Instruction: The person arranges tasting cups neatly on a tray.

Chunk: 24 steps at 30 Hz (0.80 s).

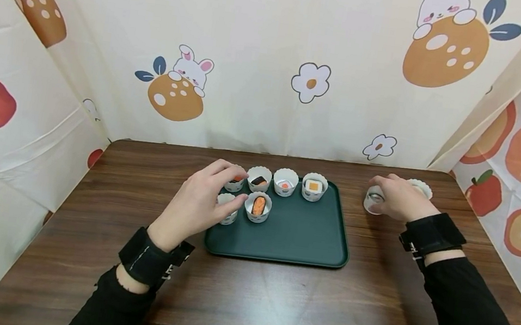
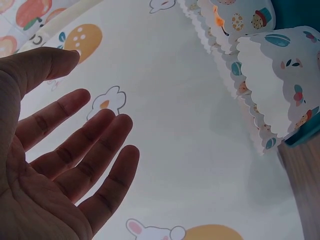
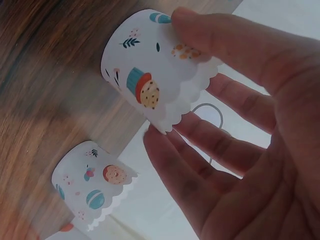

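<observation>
My right hand (image 1: 399, 198) pinches a white paper baking cup (image 3: 150, 70) at the right of the table, thumb on one side and fingers on the other. Over the left part of a dark green tray (image 1: 304, 240), my left hand (image 1: 201, 196) is held with fingers spread and nothing between them. Nearest to it are a cup with an orange-topped sushi piece (image 1: 258, 206) and a second cup (image 1: 227, 218), partly covered by the fingers. Behind these stands a row of similar cups, including one with a white and yellow piece (image 1: 313, 186).
Another baking cup (image 1: 422, 187) stands just behind my right hand. Printed curtains (image 1: 258, 102) close off the back and both sides of the brown wooden table (image 1: 270, 312).
</observation>
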### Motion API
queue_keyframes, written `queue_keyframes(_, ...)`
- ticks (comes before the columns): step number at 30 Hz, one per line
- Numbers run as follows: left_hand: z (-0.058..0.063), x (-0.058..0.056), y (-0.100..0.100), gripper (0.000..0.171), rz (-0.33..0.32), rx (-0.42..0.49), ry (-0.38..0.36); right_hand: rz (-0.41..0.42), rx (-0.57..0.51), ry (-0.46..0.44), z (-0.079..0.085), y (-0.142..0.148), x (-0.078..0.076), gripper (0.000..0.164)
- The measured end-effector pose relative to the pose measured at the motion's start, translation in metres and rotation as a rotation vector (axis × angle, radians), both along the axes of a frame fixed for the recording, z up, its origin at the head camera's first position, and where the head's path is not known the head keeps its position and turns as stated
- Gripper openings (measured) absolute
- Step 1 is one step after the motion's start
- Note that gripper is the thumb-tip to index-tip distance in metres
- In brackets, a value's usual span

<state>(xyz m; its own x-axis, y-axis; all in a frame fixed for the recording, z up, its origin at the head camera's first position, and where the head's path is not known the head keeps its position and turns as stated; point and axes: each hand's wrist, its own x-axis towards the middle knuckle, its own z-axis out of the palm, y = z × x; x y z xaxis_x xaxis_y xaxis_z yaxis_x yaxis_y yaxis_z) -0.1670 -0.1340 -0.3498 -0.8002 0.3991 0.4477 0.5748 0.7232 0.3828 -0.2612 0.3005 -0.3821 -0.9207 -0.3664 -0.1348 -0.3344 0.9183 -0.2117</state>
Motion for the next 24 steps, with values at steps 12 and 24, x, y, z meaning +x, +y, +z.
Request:
queue_keyframes(12,-0.001,-0.001,-0.001,0.037,-0.004,-0.012,-0.010,-0.019,-0.045,-0.036,-0.004,-0.003,0.000,0.059)
queue_keyframes(24,-0.001,-0.001,-0.002,0.042,-0.008,-0.023,-0.010,-0.044,-0.125,0.008,0.009,-0.004,0.018,0.061)
